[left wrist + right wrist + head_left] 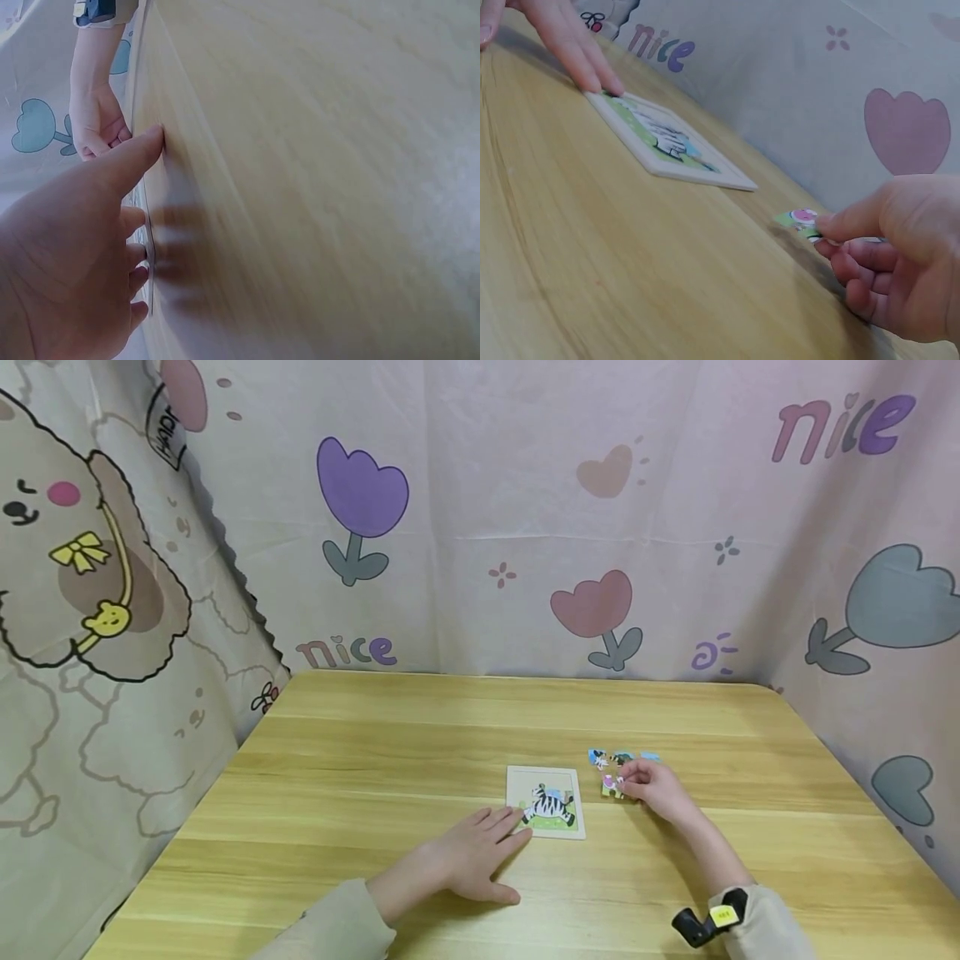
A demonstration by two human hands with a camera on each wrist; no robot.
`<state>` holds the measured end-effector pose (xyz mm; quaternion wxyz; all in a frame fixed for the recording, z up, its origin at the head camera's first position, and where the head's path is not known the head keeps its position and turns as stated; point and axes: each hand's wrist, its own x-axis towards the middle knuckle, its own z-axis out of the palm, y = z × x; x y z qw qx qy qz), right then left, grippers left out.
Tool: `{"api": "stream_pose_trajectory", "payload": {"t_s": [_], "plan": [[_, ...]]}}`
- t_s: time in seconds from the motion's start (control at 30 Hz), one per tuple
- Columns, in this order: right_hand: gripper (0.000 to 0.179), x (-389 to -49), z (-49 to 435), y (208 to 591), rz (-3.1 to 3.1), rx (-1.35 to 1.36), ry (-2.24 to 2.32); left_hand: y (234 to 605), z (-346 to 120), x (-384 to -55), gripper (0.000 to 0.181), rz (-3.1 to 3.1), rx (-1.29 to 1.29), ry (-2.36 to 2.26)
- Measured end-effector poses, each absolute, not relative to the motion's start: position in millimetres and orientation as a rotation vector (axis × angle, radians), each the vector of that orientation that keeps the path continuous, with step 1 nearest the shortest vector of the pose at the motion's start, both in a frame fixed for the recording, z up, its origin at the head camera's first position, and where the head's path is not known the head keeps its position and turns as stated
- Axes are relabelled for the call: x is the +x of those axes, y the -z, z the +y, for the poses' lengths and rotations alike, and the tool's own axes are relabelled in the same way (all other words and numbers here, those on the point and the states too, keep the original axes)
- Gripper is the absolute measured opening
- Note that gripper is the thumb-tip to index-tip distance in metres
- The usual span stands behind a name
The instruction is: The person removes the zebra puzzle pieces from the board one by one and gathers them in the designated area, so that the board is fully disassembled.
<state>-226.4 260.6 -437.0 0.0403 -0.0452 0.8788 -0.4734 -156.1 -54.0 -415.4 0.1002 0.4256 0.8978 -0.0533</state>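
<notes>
A white-framed jigsaw puzzle board (517,775) lies flat on the table, with a partly assembled zebra picture (550,807) on it. My left hand (476,856) is spread, its straight fingertips resting on the board's left edge. In the left wrist view, the left thumb (139,157) stands away from the other fingers. To the right of the board, my right hand (656,789) pinches a puzzle piece (800,217) between thumb and fingers. That piece is green with a pink and white patch and, in the right wrist view, appears held just above the table.
Several loose puzzle pieces (598,757) lie behind the right hand, partly hidden by it. The wooden table (375,718) ends at a printed curtain (465,527) behind and at the sides. A black camera (708,922) is strapped to the right wrist.
</notes>
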Motion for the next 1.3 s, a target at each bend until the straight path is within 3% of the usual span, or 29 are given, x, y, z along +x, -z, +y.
{"api": "stream_pose_trajectory", "payload": {"t_s": [0.63, 1.3], "plan": [[0.012, -235.8, 245.6, 443.7, 3.018, -0.213, 1.083, 415.8, -53.9, -156.6, 0.082, 2.655, 1.24, 0.141], [0.014, -235.0, 247.6, 440.8, 3.057, -0.175, 1.122, 412.6, -53.1, -155.8, 0.082, 2.65, 1.25, 0.149]]}}
